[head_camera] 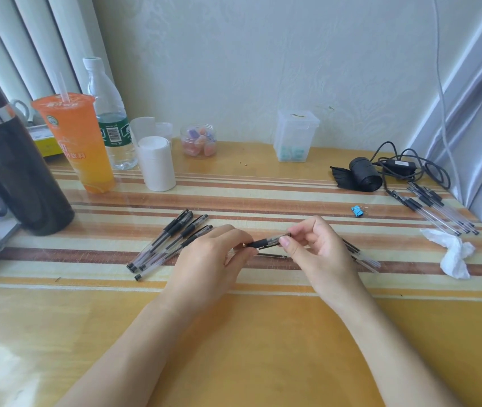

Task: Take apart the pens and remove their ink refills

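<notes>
A clear pen with a black grip (266, 241) is held level above the table between both hands. My left hand (213, 259) pinches its tip end, and my right hand (316, 251) grips the barrel end with thumb and fingers. Several capped pens (169, 242) lie in a fan to the left of my left hand. More clear pen parts (363, 258) stick out from behind my right hand. A thin dark part (272, 255) lies on the table under the held pen. Another pile of pens (436, 211) lies at the far right.
A black flask (10, 160), an orange drink cup (78, 142), a water bottle (110, 113), a white jar (156, 163) and small clear containers (294, 136) line the back. A black roll and cable (381, 171), a blue binder clip (357, 211) and crumpled tissue (451, 254) sit right.
</notes>
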